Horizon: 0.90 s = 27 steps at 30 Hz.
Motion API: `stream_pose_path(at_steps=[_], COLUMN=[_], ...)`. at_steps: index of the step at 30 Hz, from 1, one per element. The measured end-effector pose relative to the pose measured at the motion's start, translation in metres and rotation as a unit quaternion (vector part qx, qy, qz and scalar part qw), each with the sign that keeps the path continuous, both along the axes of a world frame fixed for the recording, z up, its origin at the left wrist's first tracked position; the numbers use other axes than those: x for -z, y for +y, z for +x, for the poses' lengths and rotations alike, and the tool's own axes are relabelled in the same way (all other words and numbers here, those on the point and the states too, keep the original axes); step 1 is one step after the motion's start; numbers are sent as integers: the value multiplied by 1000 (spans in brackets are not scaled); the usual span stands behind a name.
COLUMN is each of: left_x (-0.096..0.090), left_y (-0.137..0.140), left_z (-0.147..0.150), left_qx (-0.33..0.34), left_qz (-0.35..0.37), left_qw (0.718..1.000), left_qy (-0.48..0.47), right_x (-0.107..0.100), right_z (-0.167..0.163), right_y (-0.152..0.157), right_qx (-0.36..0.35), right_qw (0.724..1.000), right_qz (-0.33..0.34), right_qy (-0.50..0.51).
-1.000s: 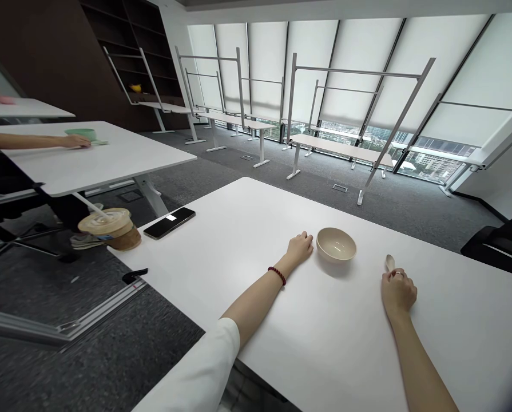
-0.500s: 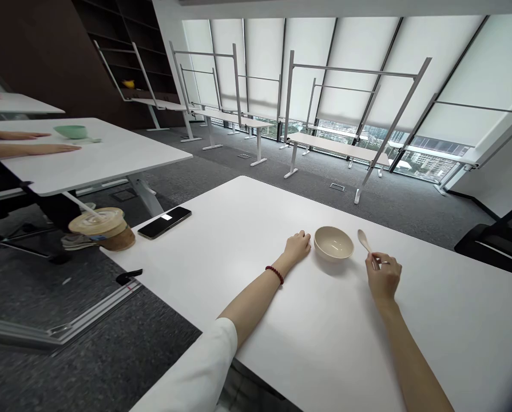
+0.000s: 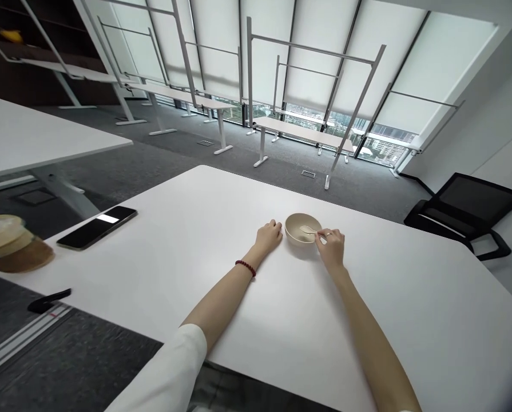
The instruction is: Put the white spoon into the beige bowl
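A beige bowl stands upright on the white table, in the middle of the head view. My right hand pinches the handle of a pale spoon at the bowl's right rim. The spoon's head is inside the bowl, tilted down to the left; whether it touches the bottom I cannot tell. Just left of the bowl, my left hand rests on the table with its fingers curled in and nothing visible in them. A dark red bead bracelet circles my left wrist.
A black phone lies at the white table's left side. Beside it, a cup with a brown drink stands at the left edge. A black chair is beyond the right edge. Another white table stands far left.
My right hand has moved left and brought the spoon from beside the bowl into it. My left hand stays beside the bowl. The view has turned right, so the co-worker's hands and green bowl are gone.
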<state>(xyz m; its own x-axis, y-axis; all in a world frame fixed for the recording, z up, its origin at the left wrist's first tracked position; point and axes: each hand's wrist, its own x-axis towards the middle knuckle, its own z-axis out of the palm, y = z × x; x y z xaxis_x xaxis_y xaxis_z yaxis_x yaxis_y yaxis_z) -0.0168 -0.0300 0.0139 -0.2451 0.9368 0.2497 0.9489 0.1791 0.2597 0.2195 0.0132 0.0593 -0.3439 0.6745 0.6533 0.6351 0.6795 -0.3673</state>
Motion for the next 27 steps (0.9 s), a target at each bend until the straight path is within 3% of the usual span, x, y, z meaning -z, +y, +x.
stream_pose_path(at_steps=[7, 14, 27], left_x=[0, -1, 1], left_y=[0, 0, 1], left_z=[-3, -2, -4], left_qx=[-1, 0, 8], left_qz=[-6, -6, 5], left_qw=[1000, 1000, 1000], left_qy=[5, 8, 13], right_x=[-5, 3, -3], right_z=[-27, -30, -28], right_y=[11, 18, 19], right_qx=[0, 10, 6], right_qw=[996, 994, 989], right_qz=[-82, -100, -141], right_qy=[-47, -53, -46])
